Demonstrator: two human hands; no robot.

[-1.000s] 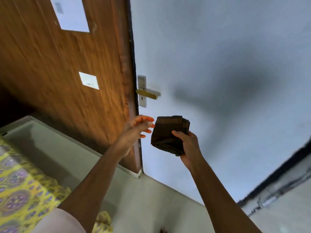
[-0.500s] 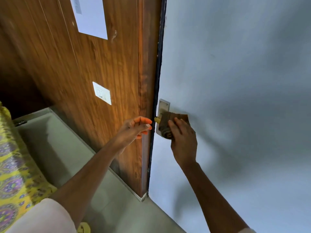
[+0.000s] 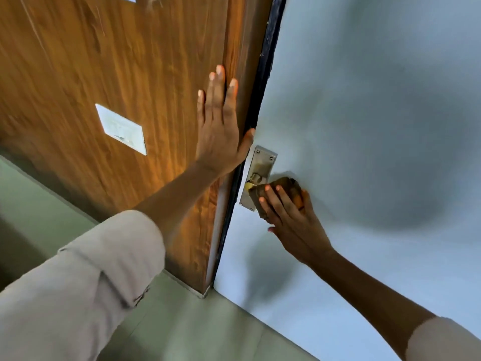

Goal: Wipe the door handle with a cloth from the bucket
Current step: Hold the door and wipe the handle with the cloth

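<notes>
Since the earlier frame, left hand [image 3: 220,131] has risen and now lies flat, fingers spread, on the wood panel [image 3: 109,74]. Right hand [image 3: 291,217] clamps the cloth [image 3: 286,186] over the handle [image 3: 253,182], at 4 o'clock from the left hand.

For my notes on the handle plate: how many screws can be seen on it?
2, both at the top of the silver metal handle plate: left corner, right corner. The brown cloth may hide lower ones.
</notes>
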